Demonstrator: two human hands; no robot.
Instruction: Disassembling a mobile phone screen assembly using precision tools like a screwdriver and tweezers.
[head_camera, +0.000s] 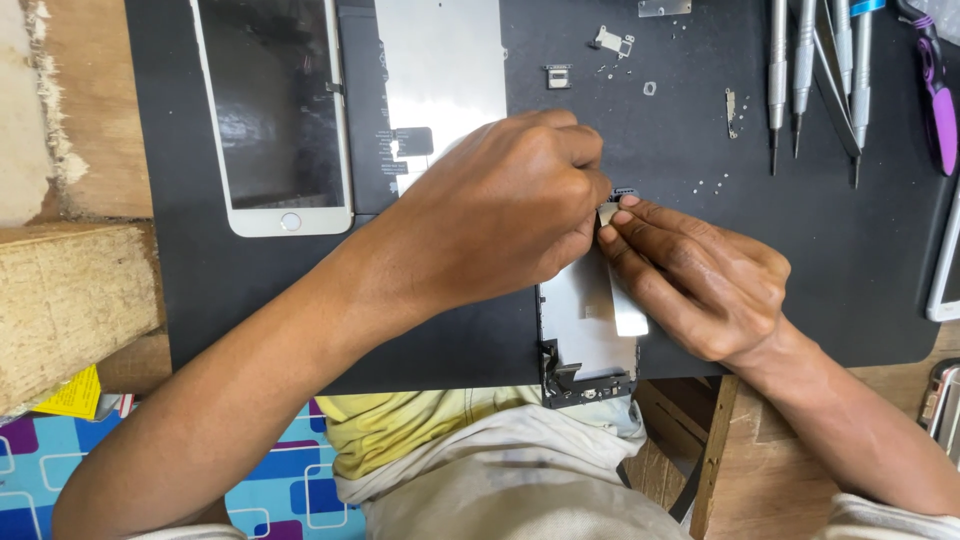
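Note:
A phone screen assembly (585, 340) lies face down on the black mat (780, 240), its silver back plate showing near the front edge. My left hand (500, 215) covers its upper part, fingers curled and pinched at a small grey part (607, 211). My right hand (695, 270) comes from the right, fingertips pressed on the same small part and a dark connector (625, 190). What my left fingers grip is mostly hidden. The two hands touch at the fingertips.
A white phone front (275, 115) lies at the back left, next to an opened phone body (430, 80). Small brackets (612, 41), a tiny tray (558, 76) and screws dot the mat. Several screwdrivers (805, 70) and a purple tool (938, 100) lie back right. Wooden blocks (70, 300) sit left.

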